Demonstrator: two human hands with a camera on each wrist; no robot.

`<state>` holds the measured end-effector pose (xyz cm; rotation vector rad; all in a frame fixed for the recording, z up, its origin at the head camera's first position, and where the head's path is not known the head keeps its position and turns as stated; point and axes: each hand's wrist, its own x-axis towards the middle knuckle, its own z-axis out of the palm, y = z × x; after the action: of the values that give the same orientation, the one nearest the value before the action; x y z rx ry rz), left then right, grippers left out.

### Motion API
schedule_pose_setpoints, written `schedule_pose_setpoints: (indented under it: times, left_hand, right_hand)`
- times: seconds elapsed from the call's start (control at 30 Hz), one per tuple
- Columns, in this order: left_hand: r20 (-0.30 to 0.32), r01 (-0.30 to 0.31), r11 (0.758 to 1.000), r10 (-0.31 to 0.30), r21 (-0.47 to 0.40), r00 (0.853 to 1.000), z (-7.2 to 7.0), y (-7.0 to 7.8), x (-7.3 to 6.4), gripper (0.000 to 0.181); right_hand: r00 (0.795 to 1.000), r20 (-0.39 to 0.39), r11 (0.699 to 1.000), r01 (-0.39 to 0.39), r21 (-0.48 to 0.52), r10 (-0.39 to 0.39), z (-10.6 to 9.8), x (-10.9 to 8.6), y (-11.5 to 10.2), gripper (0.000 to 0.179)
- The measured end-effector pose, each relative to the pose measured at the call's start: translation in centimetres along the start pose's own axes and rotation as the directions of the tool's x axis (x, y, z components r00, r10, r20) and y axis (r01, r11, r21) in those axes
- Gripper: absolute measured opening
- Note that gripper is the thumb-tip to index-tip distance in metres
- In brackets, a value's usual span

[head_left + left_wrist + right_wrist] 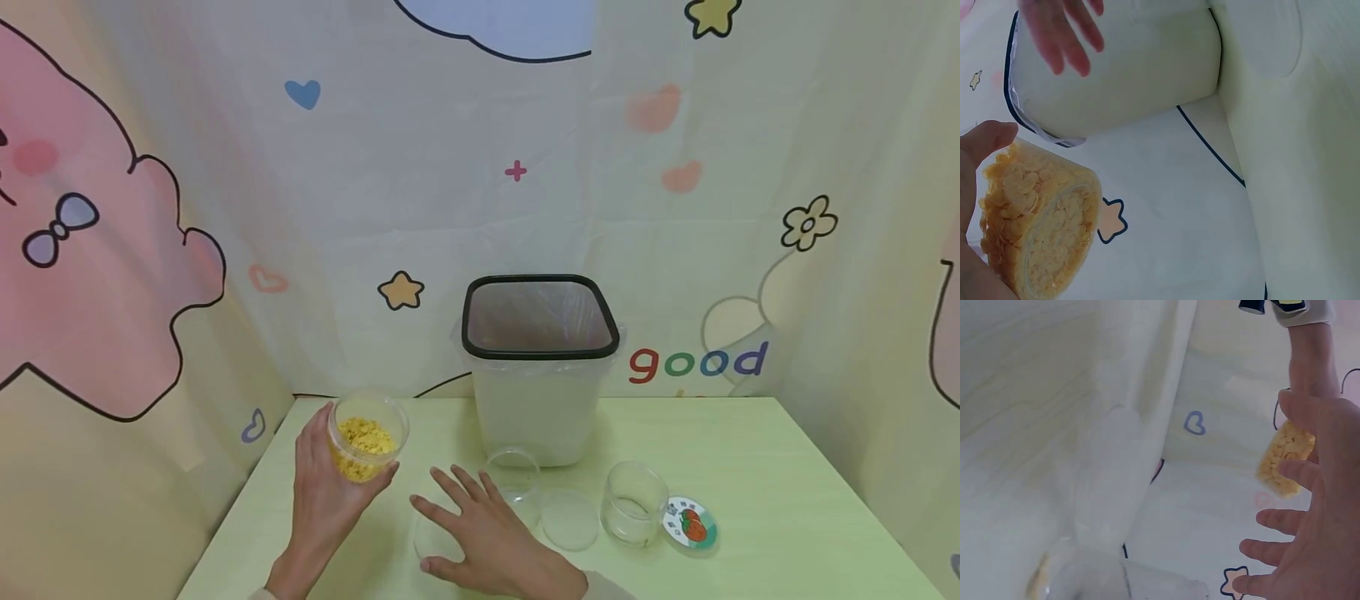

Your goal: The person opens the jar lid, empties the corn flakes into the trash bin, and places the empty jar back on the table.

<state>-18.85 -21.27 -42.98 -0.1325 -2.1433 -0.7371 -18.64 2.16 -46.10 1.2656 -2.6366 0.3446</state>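
Note:
My left hand (322,492) grips a transparent plastic jar (366,446) above the left side of the table. The jar is uncovered, tilted, and partly filled with yellow flakes (1060,231), which also show through its wall and base in the left wrist view. With fingers spread, my right hand (491,537) hovers low over the table and holds nothing. Beneath its fingertips lies a transparent round lid (429,540), partly hidden by the hand. Just beyond the fingers stands a transparent jar (525,475), its lower part partly covered by the hand.
A pale bin (536,408) with a black rim and a plastic liner stands at the back. Right of my right hand lie another transparent lid (572,523), a second transparent jar (633,508) and a lid with a strawberry label (692,525). A printed curtain (345,250) surrounds the table.

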Motion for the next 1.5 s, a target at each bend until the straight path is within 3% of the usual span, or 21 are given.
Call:
schedule_pose_setpoints:
  times: [0.53, 0.67, 0.87, 1.5]
  left_hand:
    - [-0.006, -0.019, 0.999, 0.018, -0.034, 1.000, 0.6, 1.1, 0.7, 0.121]
    - [-0.006, -0.032, 0.999, 0.031, -0.044, 0.999, 0.9, 1.8, 1.2, 0.120]
    - [-0.002, -0.050, 0.997, 0.050, -0.063, 0.999, 1.3, 2.8, 1.9, 0.119]
    - [-0.020, -0.129, 0.985, 0.127, -0.117, 0.992, 2.2, 5.5, 4.8, 0.116]
  right_hand:
    - [0.996, -0.086, 0.999, -0.038, 0.005, 0.038, -3.3, -1.8, 0.9, 0.068]
    - [0.984, -0.174, 1.000, -0.030, 0.002, 0.030, -4.5, -2.3, 1.3, 0.068]
    - [0.951, -0.309, 0.999, -0.011, -0.033, 0.000, -6.3, -2.8, 2.2, 0.067]
    - [0.932, -0.361, 0.993, -0.033, -0.114, -0.010, -11.3, -4.6, 4.7, 0.066]
